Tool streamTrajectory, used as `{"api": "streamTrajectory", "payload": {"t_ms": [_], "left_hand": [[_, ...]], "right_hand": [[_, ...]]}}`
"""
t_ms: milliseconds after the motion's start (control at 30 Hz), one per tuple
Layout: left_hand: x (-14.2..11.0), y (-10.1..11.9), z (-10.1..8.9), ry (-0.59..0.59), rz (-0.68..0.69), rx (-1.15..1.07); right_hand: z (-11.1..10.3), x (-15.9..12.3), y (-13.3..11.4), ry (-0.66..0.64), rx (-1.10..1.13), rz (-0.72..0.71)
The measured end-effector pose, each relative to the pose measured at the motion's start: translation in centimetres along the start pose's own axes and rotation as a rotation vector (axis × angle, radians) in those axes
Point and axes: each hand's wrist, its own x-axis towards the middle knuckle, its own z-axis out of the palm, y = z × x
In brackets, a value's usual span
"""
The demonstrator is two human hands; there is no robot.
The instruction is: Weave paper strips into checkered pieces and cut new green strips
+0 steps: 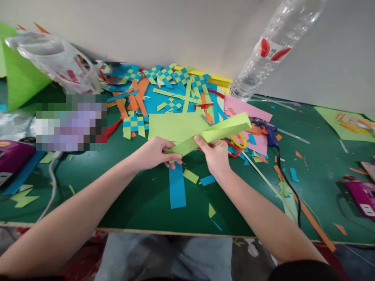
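Observation:
Both my hands hold a folded strip of light green paper (216,130) above the green table (319,164). My left hand (155,153) pinches its near, lower end with fingers closed on it. My right hand (215,154) grips the strip near its middle, thumb on top. The strip slants up to the right. A flat light green sheet (172,125) lies just behind the hands. A blue paper strip (177,187) lies on the table under them.
A heap of woven blue-and-green paper mats (168,74) and orange strips fills the back middle. Scissors with yellow and red handles (237,142), pink paper (249,109), a clear plastic bottle (272,47), a plastic bag (58,62) and a black cable (290,187) lie around.

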Motion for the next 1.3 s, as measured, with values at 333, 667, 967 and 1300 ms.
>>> {"api": "streamTrajectory", "payload": {"t_ms": [333, 667, 967, 1300], "left_hand": [[0.1, -0.2, 0.0, -0.006, 0.003, 0.032], [-0.1, 0.0, -1.8, -0.015, -0.008, 0.063], [0.1, -0.3, -2.4, 0.084, -0.034, -0.009], [1.2, -0.9, -3.1, 0.509, 0.087, -0.604]], "right_hand": [[-1.1, 1.3, -0.1, 0.184, 0.104, -0.014], [-2.0, 2.0, -0.2, 0.111, 0.068, -0.085], [-3.8, 2.6, -1.1, 0.272, -0.345, -0.126], [-3.0, 2.1, -1.2, 0.167, -0.147, -0.086]]}}
